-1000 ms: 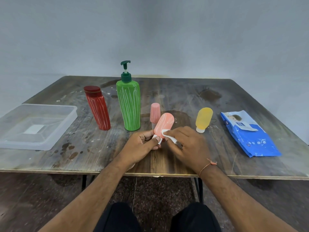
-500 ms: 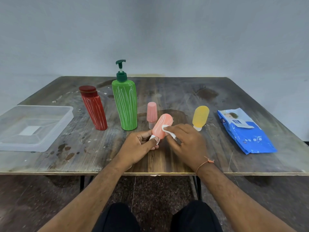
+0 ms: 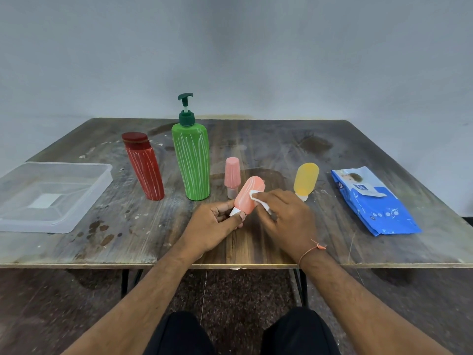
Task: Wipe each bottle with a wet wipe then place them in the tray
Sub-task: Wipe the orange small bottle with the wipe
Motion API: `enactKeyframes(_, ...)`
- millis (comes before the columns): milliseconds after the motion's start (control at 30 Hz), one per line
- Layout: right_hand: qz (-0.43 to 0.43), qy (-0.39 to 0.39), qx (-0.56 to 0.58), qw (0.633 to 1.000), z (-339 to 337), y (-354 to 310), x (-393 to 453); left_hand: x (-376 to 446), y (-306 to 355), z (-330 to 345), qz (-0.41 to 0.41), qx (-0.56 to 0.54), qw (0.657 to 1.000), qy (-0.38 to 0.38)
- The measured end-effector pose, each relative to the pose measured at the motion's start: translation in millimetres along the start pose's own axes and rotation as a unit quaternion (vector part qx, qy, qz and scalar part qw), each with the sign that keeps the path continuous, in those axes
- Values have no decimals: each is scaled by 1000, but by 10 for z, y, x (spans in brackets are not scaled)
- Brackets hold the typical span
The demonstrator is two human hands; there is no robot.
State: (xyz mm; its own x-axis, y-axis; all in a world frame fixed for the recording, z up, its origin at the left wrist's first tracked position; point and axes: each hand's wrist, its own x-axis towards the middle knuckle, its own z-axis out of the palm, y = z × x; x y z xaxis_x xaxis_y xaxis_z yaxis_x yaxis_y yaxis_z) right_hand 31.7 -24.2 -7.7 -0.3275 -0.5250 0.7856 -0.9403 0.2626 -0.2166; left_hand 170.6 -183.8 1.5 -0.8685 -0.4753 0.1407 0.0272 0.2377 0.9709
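- While our left hand [image 3: 217, 221] pinches the white cap end of the coral bottle [image 3: 249, 194], we hold that bottle just above the surface [image 3: 256, 252], tilted with its long axis running from the cap near us up and away to the right.
- Our right hand [image 3: 284, 216] curls its fingers round the wipe [image 3: 258, 199] and presses it to the bottle's right flank, so both hands are closed on something and touch the bottle from opposite sides.
- The tray [image 3: 76, 219] lies well apart at the far left of the surface, nothing in it that we can see; we judge the left hand, already gripping the cap and nearer that side, is the one to carry the bottle over.
- The red bottle [image 3: 144, 167] and the green pump bottle [image 3: 192, 162] stand between us and the tray but further back, so we think a path along the near edge stays free of them.
- A small pink bottle [image 3: 232, 179] stands cap down just behind the coral one, close enough to be knocked as we turn it.
- The yellow bottle [image 3: 305, 180] stands cap down to the right, near our right hand, and the blue wipe pack [image 3: 376, 203] lies beyond it.
- We reckon four bottles are not yet wiped.
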Motion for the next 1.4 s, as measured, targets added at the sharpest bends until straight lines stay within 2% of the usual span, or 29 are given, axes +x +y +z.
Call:
enactKeyframes(167,-63,-61,59,994,21,-30,-26,-7,3,-8,18,18,1000,4)
enactKeyframes(367,-6,0,-7,1000,-2,-18,-1,-1,-10,-17,20,31,999,3)
enactKeyframes(467,13,3,-6,1000,16,6,5,8,-34,-16,22,43,999,6)
enactKeyframes(667,-72,-67,59,993,11,-40,-24,3,-40,-10,38,47,998,7)
enactKeyframes(933,10,-2,-26,1000,4,-33,-1,7,-39,-7,49,85,995,17)
enactKeyframes(1133,-48,-72,49,995,5,-42,-26,3,-39,3,58,77,995,19)
enactKeyframes(1233,-59,-71,36,995,5,-61,-25,14,-57,11,60,76,995,17)
enactKeyframes(1400,21,-13,-38,999,-13,-47,7,-9,-47,23,74,107,991,28)
